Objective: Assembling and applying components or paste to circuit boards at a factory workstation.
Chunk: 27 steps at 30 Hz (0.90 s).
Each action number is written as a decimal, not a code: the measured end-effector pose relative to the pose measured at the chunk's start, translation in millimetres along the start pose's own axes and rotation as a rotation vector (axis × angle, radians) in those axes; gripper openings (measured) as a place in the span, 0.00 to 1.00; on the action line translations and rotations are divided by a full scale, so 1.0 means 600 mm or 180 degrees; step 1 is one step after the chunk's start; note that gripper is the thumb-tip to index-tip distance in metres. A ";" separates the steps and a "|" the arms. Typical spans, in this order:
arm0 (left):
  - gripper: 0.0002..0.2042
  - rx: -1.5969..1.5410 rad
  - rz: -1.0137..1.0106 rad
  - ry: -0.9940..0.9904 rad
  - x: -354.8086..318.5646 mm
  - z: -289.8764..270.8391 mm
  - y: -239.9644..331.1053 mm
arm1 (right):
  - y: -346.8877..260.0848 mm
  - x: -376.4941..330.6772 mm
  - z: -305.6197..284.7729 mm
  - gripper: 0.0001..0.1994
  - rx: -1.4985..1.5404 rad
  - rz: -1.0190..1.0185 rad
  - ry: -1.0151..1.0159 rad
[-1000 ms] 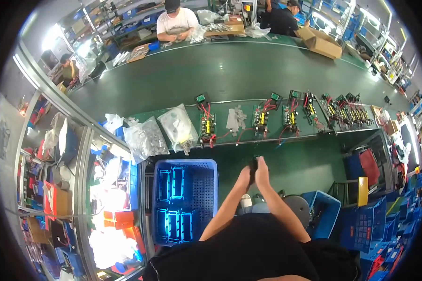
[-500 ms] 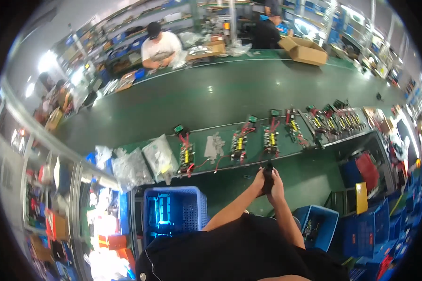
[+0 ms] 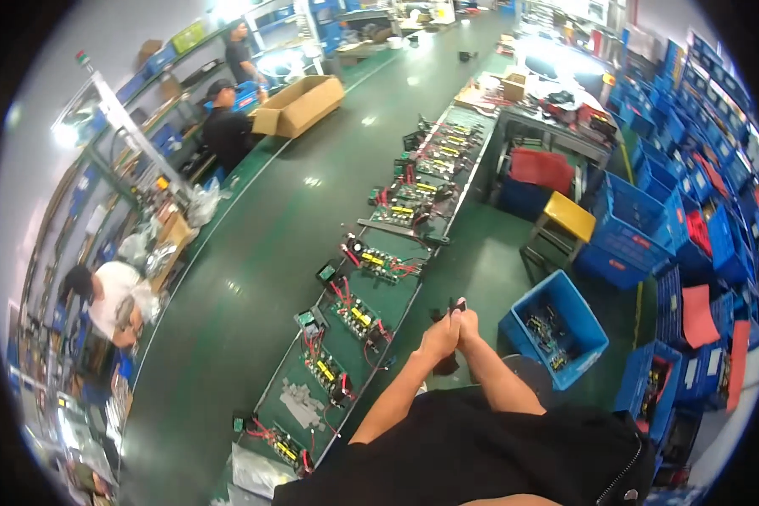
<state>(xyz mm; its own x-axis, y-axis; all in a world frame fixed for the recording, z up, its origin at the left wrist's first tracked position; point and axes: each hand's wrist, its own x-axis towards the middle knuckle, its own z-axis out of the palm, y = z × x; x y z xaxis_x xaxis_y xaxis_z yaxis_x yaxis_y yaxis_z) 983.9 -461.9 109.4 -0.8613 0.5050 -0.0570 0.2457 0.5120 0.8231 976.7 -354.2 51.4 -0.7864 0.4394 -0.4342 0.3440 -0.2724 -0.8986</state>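
My left hand (image 3: pixel 441 335) and my right hand (image 3: pixel 468 325) are pressed together in front of me, both closed around a small dark object (image 3: pixel 457 305) whose top pokes out above the fingers. What the object is cannot be made out. They hover beside the edge of a long green workbench (image 3: pixel 394 295) where several circuit boards with red and black wires (image 3: pixel 363 317) lie in a row. My black shirt fills the lower edge of the view.
A blue crate with small parts (image 3: pixel 553 328) sits on the floor to my right, near a yellow stool (image 3: pixel 569 216) and stacked blue bins (image 3: pixel 700 228). A wide green conveyor belt (image 3: pixel 253 253) runs left of the bench. Other people (image 3: pixel 110 299) work across it, beside a cardboard box (image 3: pixel 299 105).
The view has swung to the right, so the bench now runs away diagonally and the blue basket at my left is out of sight. My hands stay together on the dark object.
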 end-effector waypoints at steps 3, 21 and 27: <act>0.16 0.0941 0.0326 0.0063 0.028 -0.003 0.020 | -0.028 0.019 -0.022 0.29 -0.1120 -0.0888 0.0967; 0.28 -0.1295 0.1234 -0.0071 0.535 -0.012 0.159 | -0.295 0.309 -0.113 0.09 -0.2964 -0.1851 -0.0172; 0.15 -0.0909 0.1682 0.0731 0.707 0.090 0.248 | -0.359 0.470 -0.182 0.13 -0.2386 -0.1396 0.0382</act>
<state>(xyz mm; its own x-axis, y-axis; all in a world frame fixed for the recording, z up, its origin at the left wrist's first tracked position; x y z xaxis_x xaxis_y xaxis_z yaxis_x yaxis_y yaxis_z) 679.2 -133.8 177.3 -0.7375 0.4606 0.4939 0.5623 0.0136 0.8268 737.1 -78.2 115.6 -0.8820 0.4712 -0.0055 0.3029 0.5581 -0.7725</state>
